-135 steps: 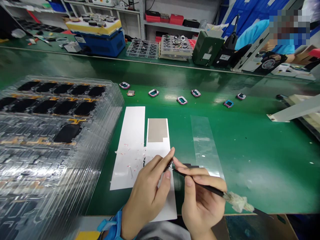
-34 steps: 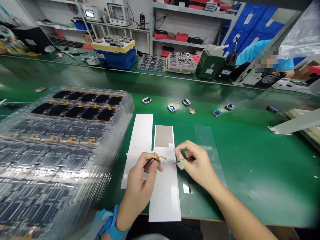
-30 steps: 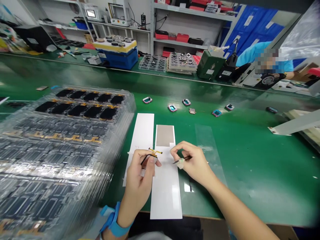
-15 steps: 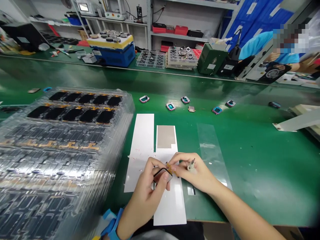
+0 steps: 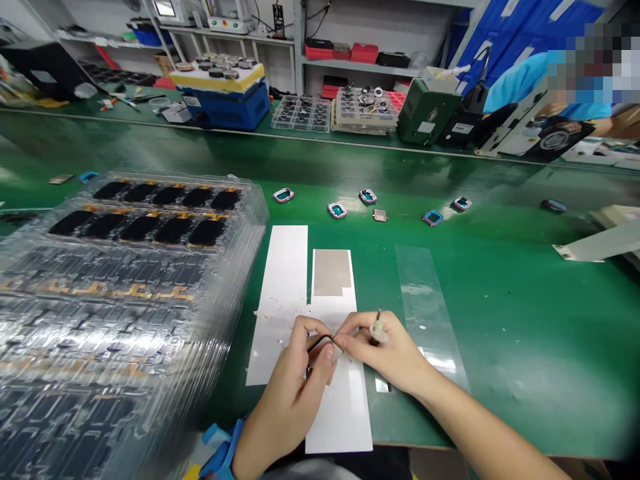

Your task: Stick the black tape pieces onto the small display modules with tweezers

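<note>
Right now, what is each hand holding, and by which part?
The left hand pinches a small dark-edged component between thumb and fingers; the exact grip point is hidden. The right hand holds tweezers by their cloth-wrapped section.

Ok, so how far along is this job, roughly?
Done, it seems: small coloured frames lie in a row on the green mat. In hand: the left hand holds black tweezers, and the right hand holds a thin tool over a white sheet. Left: the tray stack holds many black screens.
</note>
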The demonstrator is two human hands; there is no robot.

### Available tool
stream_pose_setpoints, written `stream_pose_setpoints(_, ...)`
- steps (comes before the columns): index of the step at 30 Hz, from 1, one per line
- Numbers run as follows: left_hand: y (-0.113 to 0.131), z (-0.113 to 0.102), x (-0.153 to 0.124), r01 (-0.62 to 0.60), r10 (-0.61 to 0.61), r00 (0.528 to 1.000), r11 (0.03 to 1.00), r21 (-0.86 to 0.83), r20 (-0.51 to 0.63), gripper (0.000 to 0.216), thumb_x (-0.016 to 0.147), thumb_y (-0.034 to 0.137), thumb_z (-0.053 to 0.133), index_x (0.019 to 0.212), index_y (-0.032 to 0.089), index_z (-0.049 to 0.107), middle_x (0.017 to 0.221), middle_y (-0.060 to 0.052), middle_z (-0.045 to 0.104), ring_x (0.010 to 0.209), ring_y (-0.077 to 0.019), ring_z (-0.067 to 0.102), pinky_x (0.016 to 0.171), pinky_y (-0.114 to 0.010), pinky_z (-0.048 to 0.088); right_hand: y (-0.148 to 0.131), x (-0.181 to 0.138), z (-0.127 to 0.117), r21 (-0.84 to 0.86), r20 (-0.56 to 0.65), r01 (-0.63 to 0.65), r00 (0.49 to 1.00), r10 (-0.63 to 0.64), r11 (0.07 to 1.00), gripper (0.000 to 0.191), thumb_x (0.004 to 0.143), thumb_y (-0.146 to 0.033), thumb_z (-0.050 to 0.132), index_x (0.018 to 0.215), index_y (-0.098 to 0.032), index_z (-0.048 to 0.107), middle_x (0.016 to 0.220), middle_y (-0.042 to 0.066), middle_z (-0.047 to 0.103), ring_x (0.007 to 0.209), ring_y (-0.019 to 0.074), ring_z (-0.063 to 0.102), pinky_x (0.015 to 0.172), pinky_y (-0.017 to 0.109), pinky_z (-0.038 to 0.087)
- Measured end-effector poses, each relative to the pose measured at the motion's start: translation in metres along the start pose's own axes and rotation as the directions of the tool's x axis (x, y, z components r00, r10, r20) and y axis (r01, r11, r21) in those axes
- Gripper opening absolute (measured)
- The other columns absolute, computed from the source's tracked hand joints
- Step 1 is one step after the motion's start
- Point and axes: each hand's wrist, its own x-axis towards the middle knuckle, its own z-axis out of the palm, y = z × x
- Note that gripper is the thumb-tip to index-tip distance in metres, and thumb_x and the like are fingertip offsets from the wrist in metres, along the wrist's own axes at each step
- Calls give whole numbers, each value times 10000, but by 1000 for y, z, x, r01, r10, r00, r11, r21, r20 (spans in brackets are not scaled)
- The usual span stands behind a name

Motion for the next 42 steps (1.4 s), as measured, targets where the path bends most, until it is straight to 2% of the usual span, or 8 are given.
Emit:
stream_pose_setpoints(4, -1, -2, -1, 14, -14, 1000, 1000, -22, 20, 161, 1055, 395, 317, 1010, 249, 368, 721, 51, 410, 669, -145, 411, 648, -279, 334, 2, -3, 2, -52, -70, 39, 997, -42, 998, 243, 761, -385, 775, 703, -160, 704, 568, -32, 562, 509, 80, 407, 497, 226, 332)
stream_pose_setpoints(9, -2, -3, -3, 46, -45, 998, 999, -1, 31, 173, 1046, 418, 344, 998, 253, 363, 730, 47, 408, 662, -150, 392, 627, -284, 313, 1, -4, 2, -27, -57, 19, 998, -21, 999, 270, 743, -405, 793, 673, -166, 688, 456, -82, 404, 452, 72, 328, 467, 228, 309)
stream_pose_setpoints(13, -1, -3, -5, 79, -75, 996, 994, -69, 56, 189, 1041, 447, 344, 1034, 259, 369, 747, 39, 429, 698, -156, 412, 682, -297, 340, 2, -5, 4, -61, -76, 44, 996, -49, 997, 238, 762, -369, 773, 682, -173, 665, 439, -101, 336, 431, 60, 262, 421, 215, 239)
stream_pose_setpoints(19, -3, -2, -2, 83, -75, 995, 986, -143, 62, 211, 1042, 472, 321, 1046, 268, 371, 742, 44, 428, 694, -151, 415, 715, -309, 376, 3, -7, 7, -134, -92, 66, 993, -79, 989, 217, 816, -319, 672, 671, -170, 609, 492, -66, 465, 447, 59, 284, 421, 217, 215)
stream_pose_setpoints(26, -3, -1, -2, 109, -101, 993, 985, -135, 64, 233, 1045, 483, 293, 1046, 264, 372, 725, 50, 438, 677, -143, 417, 706, -303, 382, 3, -7, 7, -130, -99, 40, 994, -53, 991, 239, 804, -345, 684, 668, -170, 596, 492, -65, 460, 447, 59, 271, 419, 223, 192)
stream_pose_setpoints(29, -2, -2, -2, 131, -119, 990, 977, -169, 75, 231, 1046, 481, 294, 1044, 263, 371, 719, 51, 435, 671, -140, 410, 695, -297, 375, 3, -7, 6, -113, -91, 24, 995, -35, 993, 256, 810, -373, 687, 679, -170, 600, 510, -54, 501, 448, 62, 288, 421, 224, 203)
stream_pose_setpoints(35, -4, -2, 0, 109, -83, 990, 964, -244, 113, 188, 1042, 453, 359, 1048, 265, 368, 725, 60, 416, 671, -127, 387, 678, -265, 356, 4, -7, 6, -88, -82, 42, 995, -49, 995, 253, 798, -369, 712, 676, -175, 602, 488, -70, 467, 441, 63, 305, 422, 220, 219)
stream_pose_setpoints(42, -3, 0, 3, 69, -54, 995, 982, -176, 88, 127, 1046, 379, 386, 1040, 258, 346, 700, 69, 412, 638, -122, 376, 610, -241, 332, 4, -7, 9, -41, -73, 76, 994, -79, 996, 301, 800, -412, 727, 677, -173, 591, 537, -40, 576, 448, 70, 442, 462, 217, 323)
